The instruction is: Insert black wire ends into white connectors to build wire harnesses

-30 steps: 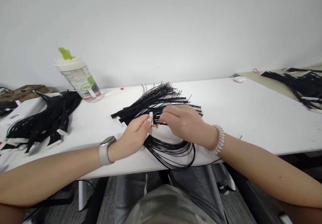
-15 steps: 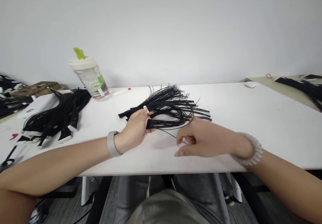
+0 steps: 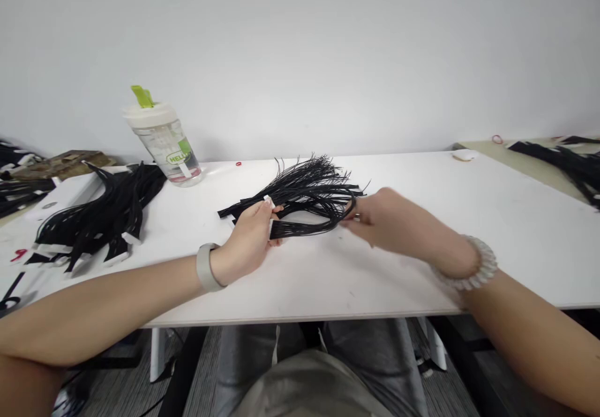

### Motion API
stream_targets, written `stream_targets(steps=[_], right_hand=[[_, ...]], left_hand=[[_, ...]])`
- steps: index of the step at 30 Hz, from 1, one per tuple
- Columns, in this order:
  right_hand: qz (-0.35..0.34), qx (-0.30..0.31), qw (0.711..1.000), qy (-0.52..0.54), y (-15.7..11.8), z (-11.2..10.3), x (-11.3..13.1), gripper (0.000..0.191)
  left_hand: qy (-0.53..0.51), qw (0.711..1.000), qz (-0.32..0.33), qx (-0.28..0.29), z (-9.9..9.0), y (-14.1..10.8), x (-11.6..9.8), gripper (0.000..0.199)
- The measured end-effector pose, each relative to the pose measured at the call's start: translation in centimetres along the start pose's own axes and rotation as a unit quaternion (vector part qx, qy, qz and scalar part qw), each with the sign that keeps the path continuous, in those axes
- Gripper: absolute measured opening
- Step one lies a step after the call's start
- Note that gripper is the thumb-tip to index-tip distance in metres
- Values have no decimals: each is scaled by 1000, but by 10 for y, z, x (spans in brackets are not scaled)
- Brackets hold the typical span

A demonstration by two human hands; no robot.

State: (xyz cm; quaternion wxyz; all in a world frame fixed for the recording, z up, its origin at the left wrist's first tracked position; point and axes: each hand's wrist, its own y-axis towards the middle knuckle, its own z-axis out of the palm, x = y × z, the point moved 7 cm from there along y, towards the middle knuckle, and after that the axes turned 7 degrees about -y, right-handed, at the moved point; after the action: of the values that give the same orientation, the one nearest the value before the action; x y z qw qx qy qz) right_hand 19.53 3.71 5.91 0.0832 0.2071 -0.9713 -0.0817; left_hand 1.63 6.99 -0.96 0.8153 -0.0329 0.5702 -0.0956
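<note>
Beside the wire pile, my left hand (image 3: 246,240) is closed on the near end of a looped bundle of black wires (image 3: 307,228), where white end pieces show at its fingers. The bundle curves round to the right. There my right hand (image 3: 391,224) has its fingers closed on the bent wires, partly hiding them. Directly behind both hands lies a heap of loose thin black wires (image 3: 304,179), its fine ends fanned out toward the wall.
A tilted-looking clear bottle (image 3: 164,145) with a green spout stands at the back left. Left of it lies a pile of black wires (image 3: 100,217) with white ends. More black wires (image 3: 562,164) lie on a surface at far right. A red ring (image 3: 19,254) rests at left.
My right hand has moved up and away from me, from loosely curled below the bundle to closed on its right bend. A stray wire that hung toward me no longer shows. My left hand keeps its hold.
</note>
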Motion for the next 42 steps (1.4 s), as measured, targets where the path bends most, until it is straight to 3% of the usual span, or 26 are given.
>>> stream_targets(steps=[2, 3, 5, 7, 9, 11, 13, 15, 17, 21, 42], right_hand=[[73, -101, 988, 91, -2, -24, -23, 13], [101, -164, 967, 164, -5, -37, -36, 11], [113, -268, 899, 326, -10, -53, -57, 22], [92, -319, 831, 447, -12, -58, -69, 26], [85, -317, 807, 491, -10, -54, -71, 27], [87, -263, 836, 473, -4, -42, -60, 35], [67, -193, 892, 402, 3, -28, -39, 35], [17, -163, 940, 299, 6, -18, -13, 14], [-55, -148, 965, 211, 8, -10, 13, 9], [-126, -154, 974, 111, 7, -1, 38, 12], [-120, -106, 987, -3, 6, 2, 37, 19]], left_hand=[[14, 1000, 1, -4, -1, 0, 1, 26], [27, 1000, 4, -2, -2, 0, 1, 28], [64, 998, 20, 14, 0, -1, 0, 34], [111, 992, 45, 40, 3, -3, -1, 39], [170, 980, 75, 69, 7, -8, -4, 41], [241, 959, 116, 92, 13, -14, -10, 40], [307, 930, 170, 106, 19, -22, -18, 37], [347, 906, 210, 119, 25, -29, -23, 35], [363, 895, 222, 136, 29, -32, -24, 34], [367, 891, 224, 147, 31, -33, -23, 35], [373, 887, 229, 150, 34, -34, -24, 33]])
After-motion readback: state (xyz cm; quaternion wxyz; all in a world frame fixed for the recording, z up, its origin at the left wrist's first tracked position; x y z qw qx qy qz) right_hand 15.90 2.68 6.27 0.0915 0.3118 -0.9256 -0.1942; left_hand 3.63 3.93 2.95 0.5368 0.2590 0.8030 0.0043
